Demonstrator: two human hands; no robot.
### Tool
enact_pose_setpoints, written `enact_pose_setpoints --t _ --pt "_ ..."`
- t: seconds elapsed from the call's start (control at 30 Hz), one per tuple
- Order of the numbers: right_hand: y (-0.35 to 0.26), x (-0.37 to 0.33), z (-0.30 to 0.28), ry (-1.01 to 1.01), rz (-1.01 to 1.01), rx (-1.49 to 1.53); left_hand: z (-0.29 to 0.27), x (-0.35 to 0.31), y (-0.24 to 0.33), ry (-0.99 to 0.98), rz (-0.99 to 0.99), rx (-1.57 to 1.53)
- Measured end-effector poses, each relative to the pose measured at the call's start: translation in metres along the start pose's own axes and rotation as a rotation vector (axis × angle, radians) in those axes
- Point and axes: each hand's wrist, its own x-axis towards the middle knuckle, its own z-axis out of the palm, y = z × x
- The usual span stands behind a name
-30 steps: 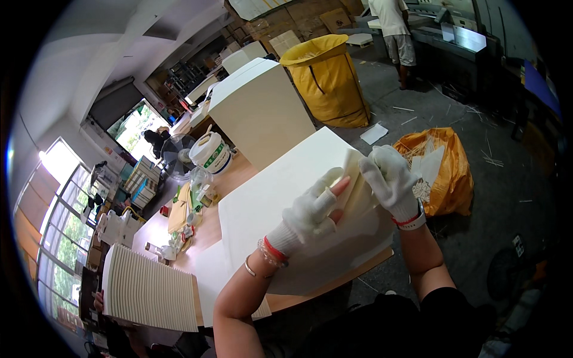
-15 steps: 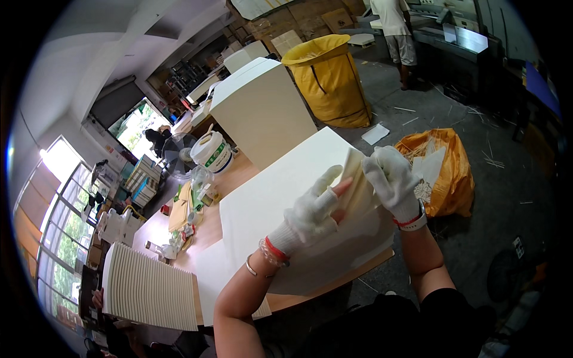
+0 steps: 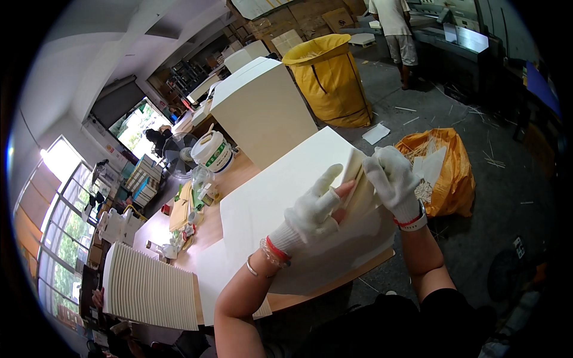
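Note:
Both of my hands wear white knit gloves. My left hand (image 3: 310, 212) and my right hand (image 3: 394, 182) together hold a small stack of cream paper sheets (image 3: 359, 190) on edge, the left with fingers spread against its near face, the right gripping its top right side. The stack stands over a large white sheet (image 3: 280, 197) lying flat on the wooden table (image 3: 334, 283).
A tall block of white paper (image 3: 262, 113) stands behind the sheet. A white tub (image 3: 213, 152), a fan (image 3: 177, 156) and small clutter sit at left, a fanned pile of sheets (image 3: 149, 286) near left. Yellow bag (image 3: 328, 77), orange bag (image 3: 441, 173), a person (image 3: 397, 30) at the back.
My hands have barely shifted; the fingers of my left hand sit slightly differently on the stack.

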Motion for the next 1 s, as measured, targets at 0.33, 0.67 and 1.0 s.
enact_pose_setpoints --t 0.33,0.67,1.0 --pt "-0.001 -0.001 0.001 0.005 -0.031 -0.116 0.003 0.001 0.002 0.009 -0.04 -0.024" --pt "-0.01 0.004 0.004 0.068 0.115 0.016 -0.005 0.001 -0.006 -0.16 -0.097 -0.105" --pt "-0.001 0.0 0.005 0.094 -0.06 -0.116 0.005 -0.001 -0.007 0.006 -0.071 -0.054"
